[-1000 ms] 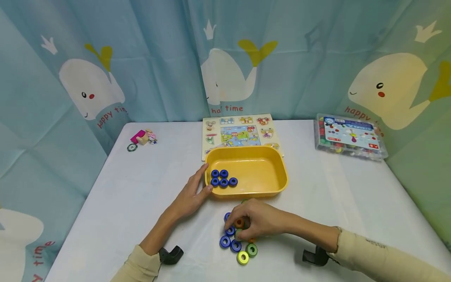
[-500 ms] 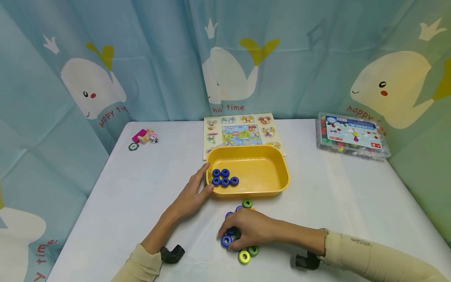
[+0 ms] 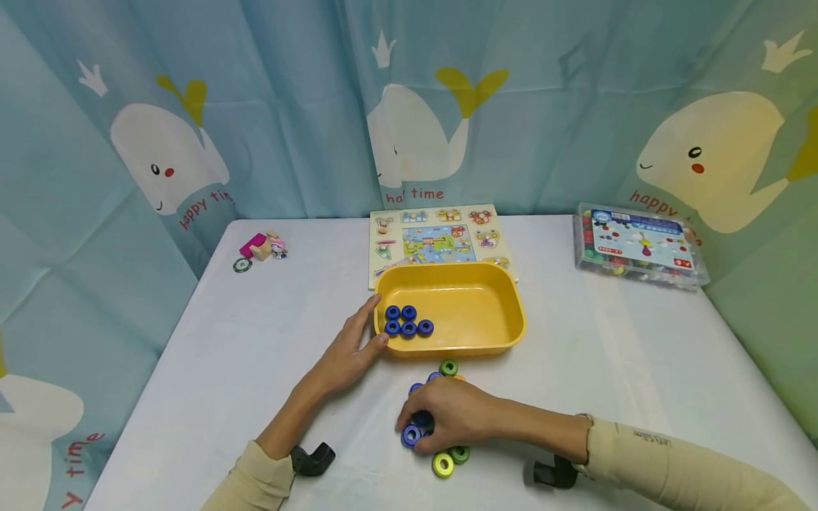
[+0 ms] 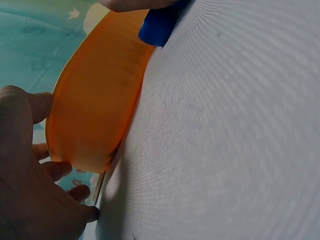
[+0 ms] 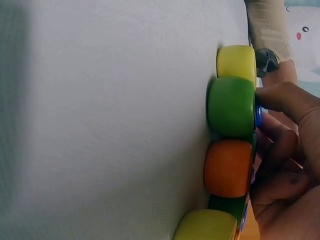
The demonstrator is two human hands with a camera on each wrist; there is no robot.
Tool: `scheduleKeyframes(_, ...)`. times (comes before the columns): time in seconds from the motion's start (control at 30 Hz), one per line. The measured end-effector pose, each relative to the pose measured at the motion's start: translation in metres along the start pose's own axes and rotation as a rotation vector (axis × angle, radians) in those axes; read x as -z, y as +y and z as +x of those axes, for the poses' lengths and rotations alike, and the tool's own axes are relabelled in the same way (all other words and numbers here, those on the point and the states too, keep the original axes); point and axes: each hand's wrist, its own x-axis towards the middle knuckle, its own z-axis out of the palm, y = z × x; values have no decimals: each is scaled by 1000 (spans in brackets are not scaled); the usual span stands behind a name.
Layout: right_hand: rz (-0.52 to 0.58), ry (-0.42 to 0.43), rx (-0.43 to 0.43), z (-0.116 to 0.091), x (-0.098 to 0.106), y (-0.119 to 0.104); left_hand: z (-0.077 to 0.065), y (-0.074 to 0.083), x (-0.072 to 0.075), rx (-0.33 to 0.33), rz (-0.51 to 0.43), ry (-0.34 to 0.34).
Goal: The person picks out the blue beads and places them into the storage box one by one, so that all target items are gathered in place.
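My left hand [image 3: 341,358] rests against the left end of the yellow tray [image 3: 476,316], fingers along its outer wall and thumb at the front corner of its rim. Several blue rings [image 3: 403,333] are grouped in the tray's left part. In front of the tray my right hand [image 3: 456,415] bends over a cluster of rings, thumb and fingertips around a blue ring [image 3: 405,441] at the cluster's left side. The hand hides much of the cluster. A yellow ring [image 3: 437,470] and green ring [image 3: 464,458] show nearer me; an orange ring [image 5: 227,168] appears in the right wrist view.
Behind the tray lies a picture puzzle board [image 3: 422,220], partly covered by it. A clear plastic box [image 3: 639,245] of colourful pieces sits at the back right. Small toys [image 3: 258,248] and a round chip [image 3: 242,265] lie at the back left. Patterned curtains [image 3: 287,128] enclose the table.
Over the last second my right hand has shifted left and nearer me across the cluster, its fingertips now around a blue ring. My left hand stays at the tray.
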Motion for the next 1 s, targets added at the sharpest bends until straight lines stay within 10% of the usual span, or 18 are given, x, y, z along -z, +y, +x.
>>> scheduleKeyframes(0.5, 192, 134, -52, -5, 80, 3, 0, 2, 1, 17, 11, 2)
scheduleKeyframes(1.0, 71, 182, -299, 23, 117, 104, 0, 3, -1, 44, 4, 8)
